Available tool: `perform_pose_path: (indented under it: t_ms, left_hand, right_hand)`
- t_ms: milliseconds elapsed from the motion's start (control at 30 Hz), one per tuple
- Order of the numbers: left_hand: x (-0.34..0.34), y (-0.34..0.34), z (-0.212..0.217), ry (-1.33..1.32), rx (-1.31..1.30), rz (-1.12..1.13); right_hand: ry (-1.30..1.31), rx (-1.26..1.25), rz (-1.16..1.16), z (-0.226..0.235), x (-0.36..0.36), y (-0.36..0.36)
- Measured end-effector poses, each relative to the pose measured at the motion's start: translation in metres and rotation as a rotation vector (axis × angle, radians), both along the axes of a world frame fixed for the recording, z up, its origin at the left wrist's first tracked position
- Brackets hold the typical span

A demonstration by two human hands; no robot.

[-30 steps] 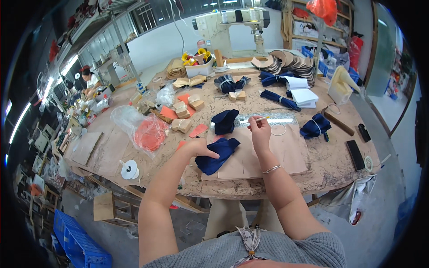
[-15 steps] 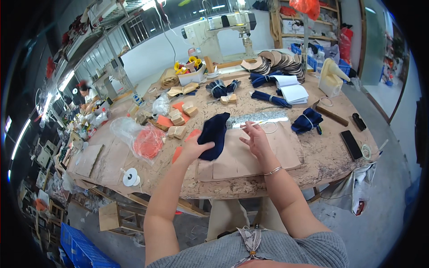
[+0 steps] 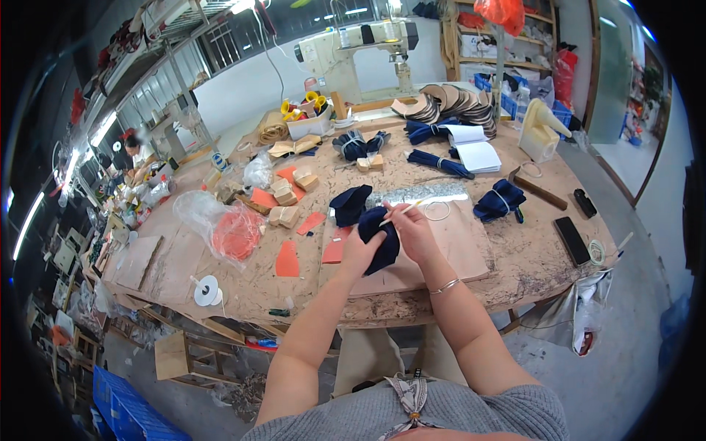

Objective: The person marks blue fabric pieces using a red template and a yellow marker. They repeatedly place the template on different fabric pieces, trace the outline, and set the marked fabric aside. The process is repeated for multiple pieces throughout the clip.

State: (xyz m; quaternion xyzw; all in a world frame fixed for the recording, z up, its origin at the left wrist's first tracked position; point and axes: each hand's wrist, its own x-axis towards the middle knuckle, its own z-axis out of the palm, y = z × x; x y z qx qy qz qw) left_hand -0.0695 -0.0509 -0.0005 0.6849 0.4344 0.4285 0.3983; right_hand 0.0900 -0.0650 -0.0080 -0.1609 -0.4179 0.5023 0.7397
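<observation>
Both my hands hold a dark blue fabric piece (image 3: 379,242) just above a tan leather sheet (image 3: 448,253) on the worktable. My left hand (image 3: 358,255) grips the piece from the left. My right hand (image 3: 412,231) grips its right side and also holds a thin white pen (image 3: 398,214) pointing up and to the right. A second dark blue piece (image 3: 348,203) lies just beyond my hands, next to a shiny silver ruler (image 3: 426,193).
Bundles of blue pieces (image 3: 499,201) lie right and further back. Orange cutouts (image 3: 287,260), a plastic bag (image 3: 224,228), a white spool (image 3: 207,291), a hammer (image 3: 537,189), two black phones (image 3: 571,239) and a notebook (image 3: 474,151) lie around. A sewing machine (image 3: 353,44) stands behind.
My left hand lifted the blue piece off the leather sheet and brought it toward me. My right hand came over and now grips it too.
</observation>
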Motion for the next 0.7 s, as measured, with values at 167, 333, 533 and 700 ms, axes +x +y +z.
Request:
perform_pose_path:
  t_ms: [167, 333, 533, 700]
  left_hand:
    - [-0.002, 0.01, -0.03, -0.036, -0.046, 0.033]
    - [-0.001, 0.012, -0.045, -0.242, -0.033, -0.029]
    - [-0.004, 0.012, -0.045, -0.208, 0.014, -0.101]
    - [-0.006, 0.014, -0.047, -0.135, 0.007, -0.061]
  right_hand:
    - [-0.268, -0.303, -0.348, 0.011, 0.0, -0.052]
    - [-0.65, -0.321, -0.528, -0.005, -0.015, -0.093]
    - [-0.66, -0.243, -0.575, -0.021, -0.033, -0.087]
    - [-0.836, -0.102, -0.672, -0.023, -0.038, -0.084]
